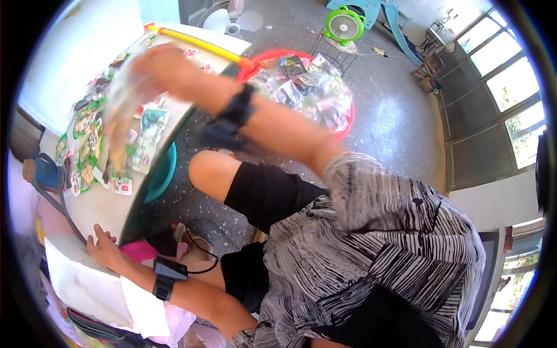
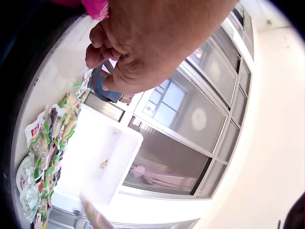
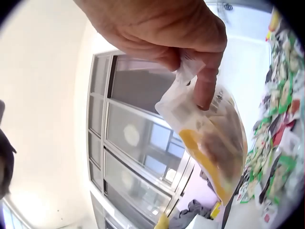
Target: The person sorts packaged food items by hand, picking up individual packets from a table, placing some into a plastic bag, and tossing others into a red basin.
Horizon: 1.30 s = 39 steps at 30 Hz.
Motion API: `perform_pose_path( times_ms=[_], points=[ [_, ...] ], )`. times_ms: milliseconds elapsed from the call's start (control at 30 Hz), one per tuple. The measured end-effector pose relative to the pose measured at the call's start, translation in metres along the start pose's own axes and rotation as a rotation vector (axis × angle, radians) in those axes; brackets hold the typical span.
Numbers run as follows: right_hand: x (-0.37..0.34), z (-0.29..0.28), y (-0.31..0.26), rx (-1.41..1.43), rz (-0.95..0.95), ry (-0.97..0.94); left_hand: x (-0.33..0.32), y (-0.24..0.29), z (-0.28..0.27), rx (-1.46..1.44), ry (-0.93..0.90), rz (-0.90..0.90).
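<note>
Pinching one packet (image 3: 217, 148) with fingers of right hand (image 3: 176, 36); resting left hand (image 1: 105, 250) with loose fingers. Probably only partway: with packets (image 1: 307, 87) in red basin (image 1: 350, 119), more packets (image 1: 152, 124) left on desk (image 1: 110, 211).

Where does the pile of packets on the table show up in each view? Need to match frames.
Head: upper left, the pile of packets lies on the table.
Left wrist: lower left, the pile of packets runs toward the bottom edge.
Right wrist: along the right edge, the pile of packets.
Shared landmark: the bright white surface bordering the pile.
</note>
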State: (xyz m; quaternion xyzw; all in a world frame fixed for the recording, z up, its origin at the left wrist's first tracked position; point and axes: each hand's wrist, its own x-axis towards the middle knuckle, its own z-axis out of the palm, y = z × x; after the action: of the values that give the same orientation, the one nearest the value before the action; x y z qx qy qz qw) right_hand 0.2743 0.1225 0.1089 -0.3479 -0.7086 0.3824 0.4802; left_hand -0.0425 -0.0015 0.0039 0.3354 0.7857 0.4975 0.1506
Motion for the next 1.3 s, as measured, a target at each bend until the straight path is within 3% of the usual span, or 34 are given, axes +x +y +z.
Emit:
perform_pose_path(
  times_ms=[33,67,200,300,333,367,400,433,467,533,567,600,633,667,833,933,1000,1033,1067,1133,1167,1300],
  points=[
    [-0.015,-0.032,0.001,0.184,0.038,0.087,-0.002,0.001,-0.001,0.022,0.003,0.033],
    [-0.026,-0.047,0.010,0.228,0.081,0.152,0.010,-0.031,0.012,0.020,-0.018,0.034],
    [-0.064,-0.175,0.048,-0.121,-0.145,0.300,0.015,-0.043,0.015,0.069,-0.033,0.098],
    [-0.116,-0.251,0.047,0.360,0.115,0.528,0.014,-0.042,0.016,0.067,-0.051,0.132],
    [-0.144,-0.276,0.067,-0.127,0.063,0.399,0.015,-0.042,0.016,0.081,-0.053,0.143],
    [-0.173,-0.301,0.088,-0.861,0.001,0.338,0.018,-0.043,0.016,0.095,-0.059,0.149],
    [-0.201,-0.325,0.109,-1.347,-0.123,0.364,0.018,-0.046,0.017,0.106,-0.066,0.153],
    [-0.239,-0.345,0.146,-1.556,0.120,0.311,0.017,-0.046,0.017,0.106,-0.079,0.164],
    [-0.263,-0.344,0.164,-1.704,0.770,0.120,0.016,-0.047,0.018,0.099,-0.086,0.172],
    [-0.341,-0.342,0.204,-1.849,0.957,0.213,0.017,-0.045,0.020,0.090,-0.103,0.178],
    [-0.373,-0.329,0.209,-1.794,0.910,0.180,0.018,-0.045,0.020,0.088,-0.116,0.176],
    [-0.384,-0.311,0.206,-1.684,1.122,0.049,0.019,-0.046,0.020,0.086,-0.128,0.174],
    [-0.397,-0.300,0.214,-1.554,1.121,0.122,0.018,-0.045,0.019,0.083,-0.139,0.171],
    [-0.407,-0.296,0.219,-1.542,0.991,-0.206,0.018,-0.041,0.019,0.089,-0.147,0.168],
    [-0.339,-0.249,0.216,-0.886,0.832,0.086,0.015,-0.027,0.013,0.103,-0.209,0.240],
    [-0.258,-0.189,0.141,-0.325,0.617,0.273,0.010,-0.032,0.000,0.094,-0.135,0.297],
    [-0.196,-0.142,0.066,0.179,0.663,0.289,0.004,-0.043,-0.017,0.095,-0.085,0.255],
    [-0.175,-0.129,0.052,0.195,0.592,0.188,0.011,-0.062,-0.026,0.226,0.042,0.481],
    [-0.155,-0.113,0.040,0.222,0.514,0.076,-0.001,-0.056,-0.038,0.333,0.077,0.390],
    [-0.118,-0.080,-0.003,0.292,0.446,-0.098,-0.016,-0.057,-0.060,0.479,0.220,0.424],
    [-0.101,-0.065,-0.020,0.338,0.405,-0.200,-0.007,-0.084,-0.074,0.539,0.322,0.534],
    [-0.061,-0.006,-0.072,0.433,0.219,-0.473,-0.047,-0.057,-0.112,0.680,0.554,0.350]
  ],
)
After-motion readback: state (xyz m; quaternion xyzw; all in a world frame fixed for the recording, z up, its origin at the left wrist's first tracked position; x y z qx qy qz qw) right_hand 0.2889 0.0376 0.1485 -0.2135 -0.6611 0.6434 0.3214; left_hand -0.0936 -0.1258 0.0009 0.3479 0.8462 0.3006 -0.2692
